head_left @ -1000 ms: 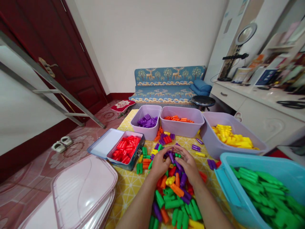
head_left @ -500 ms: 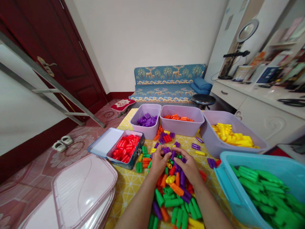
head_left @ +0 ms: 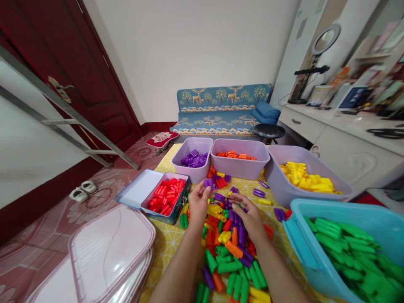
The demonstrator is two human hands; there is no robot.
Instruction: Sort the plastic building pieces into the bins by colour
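Observation:
My left hand (head_left: 199, 203) pinches a purple plastic building piece (head_left: 208, 182) between thumb and fingers, raised over the far left of the mixed pile. To its right, my right hand (head_left: 250, 213) is over the pile with fingers apart and nothing visibly gripped. Purple pieces (head_left: 241, 235) lie just beside its thumb; whether it touches them I cannot tell. Below and between my hands the loose pile holds green pieces (head_left: 230, 267), orange pieces (head_left: 234, 249) and yellow pieces (head_left: 224, 237), mixed with red ones. My right hand hides part of the heap.
Lilac tubs hold purple pieces (head_left: 195, 159), orange pieces (head_left: 236, 155) and yellow pieces (head_left: 307, 179). An aqua tub (head_left: 301, 240) of green pieces stands at right. At left are an open case (head_left: 139, 187) with red pieces and stacked lids (head_left: 110, 248). A ladder (head_left: 72, 113) leans beyond.
My left hand has moved left and away from the pile, lifting a purple piece. My right hand stays over the pile, its fingers now apart from the left hand.

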